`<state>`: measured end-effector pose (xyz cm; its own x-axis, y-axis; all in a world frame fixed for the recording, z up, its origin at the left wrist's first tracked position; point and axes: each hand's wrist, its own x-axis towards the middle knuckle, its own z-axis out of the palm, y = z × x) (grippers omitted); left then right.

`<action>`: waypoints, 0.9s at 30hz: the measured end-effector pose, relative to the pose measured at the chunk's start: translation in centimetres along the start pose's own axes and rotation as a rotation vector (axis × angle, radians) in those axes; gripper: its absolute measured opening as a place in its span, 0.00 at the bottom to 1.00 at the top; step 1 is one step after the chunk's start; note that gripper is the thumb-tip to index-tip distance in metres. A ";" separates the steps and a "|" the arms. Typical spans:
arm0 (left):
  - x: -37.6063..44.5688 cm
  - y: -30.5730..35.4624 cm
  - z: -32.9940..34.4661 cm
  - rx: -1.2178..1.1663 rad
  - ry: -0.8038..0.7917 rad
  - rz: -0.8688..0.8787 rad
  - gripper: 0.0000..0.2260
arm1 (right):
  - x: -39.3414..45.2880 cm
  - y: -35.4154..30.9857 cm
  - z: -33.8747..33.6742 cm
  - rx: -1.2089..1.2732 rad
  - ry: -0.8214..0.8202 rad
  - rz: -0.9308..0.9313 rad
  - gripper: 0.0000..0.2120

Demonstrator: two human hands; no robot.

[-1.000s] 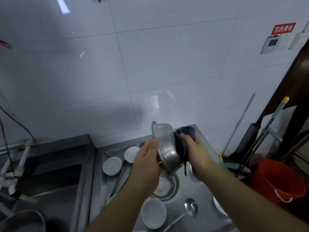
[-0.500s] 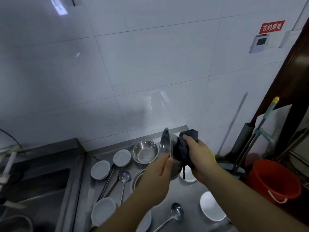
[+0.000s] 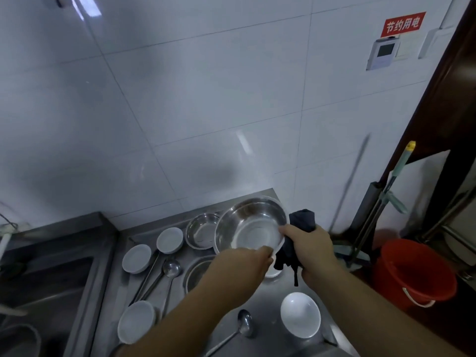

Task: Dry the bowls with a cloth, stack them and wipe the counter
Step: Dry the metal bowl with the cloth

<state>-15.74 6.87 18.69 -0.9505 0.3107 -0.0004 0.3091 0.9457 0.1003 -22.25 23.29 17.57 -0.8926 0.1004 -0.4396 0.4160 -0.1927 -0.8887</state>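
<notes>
Several white ceramic bowls and steel ladles lie on the counter below the raised steel bowl. Left hand grips its near rim; right hand grips dark cloth against its right rim. A red bucket stands right of it.

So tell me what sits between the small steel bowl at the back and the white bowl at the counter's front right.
In the head view, the held steel bowl, both hands and the dark cloth lie between the small steel bowl and the white bowl.

Silver bowl, dark cloth, red bucket
</notes>
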 end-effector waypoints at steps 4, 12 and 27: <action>1.5 1.5 1.6 0.036 0.004 -0.023 0.17 | 2.0 0.9 -2.1 -0.044 0.071 0.012 0.14; 2.1 0.5 4.3 -0.275 0.289 -0.256 0.19 | 5.8 3.0 -3.8 0.032 0.069 0.113 0.16; 8.5 -11.6 14.3 -1.769 0.230 -1.109 0.09 | 16.8 7.1 1.4 -0.033 0.124 0.179 0.08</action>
<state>-26.93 -0.08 3.30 -0.7004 -0.3324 -0.6317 -0.4772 -0.4401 0.7607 -34.53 22.28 4.03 -0.7768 0.1869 -0.6014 0.5729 -0.1867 -0.7981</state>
